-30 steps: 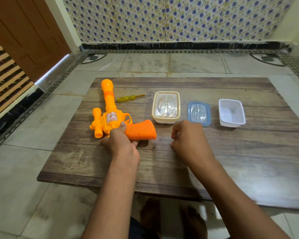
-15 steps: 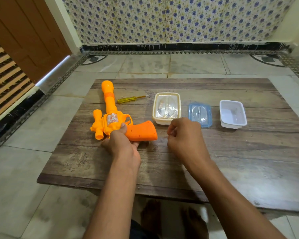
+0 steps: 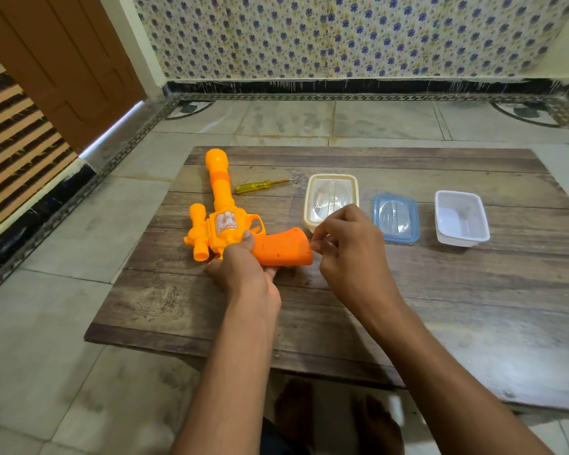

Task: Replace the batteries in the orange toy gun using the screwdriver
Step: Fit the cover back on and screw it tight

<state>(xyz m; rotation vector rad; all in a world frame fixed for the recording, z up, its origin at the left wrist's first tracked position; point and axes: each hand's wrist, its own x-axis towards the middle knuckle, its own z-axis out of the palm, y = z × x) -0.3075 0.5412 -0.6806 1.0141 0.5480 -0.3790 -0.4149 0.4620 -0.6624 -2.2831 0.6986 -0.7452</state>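
The orange toy gun [image 3: 222,211] lies on its side on the wooden table [image 3: 457,300], barrel pointing away from me. My left hand [image 3: 243,270] grips it where the body meets the darker orange handle [image 3: 284,247]. My right hand [image 3: 349,247] hovers at the handle's butt end with its fingers curled. Its fingertips are close to or touching the butt, and nothing shows in them. The yellow screwdriver [image 3: 260,186] lies beyond the gun, right of the barrel, untouched.
A cream box with a clear lid [image 3: 330,177] stands just behind my right hand. Right of it lie a blue-rimmed clear lid [image 3: 395,218] and an open white tub [image 3: 462,238]. Tiled floor surrounds the low table; a wall and a door lie beyond.
My right hand has lifted from the table and moved left toward the gun's handle end. My left hand has kept its hold on the gun.
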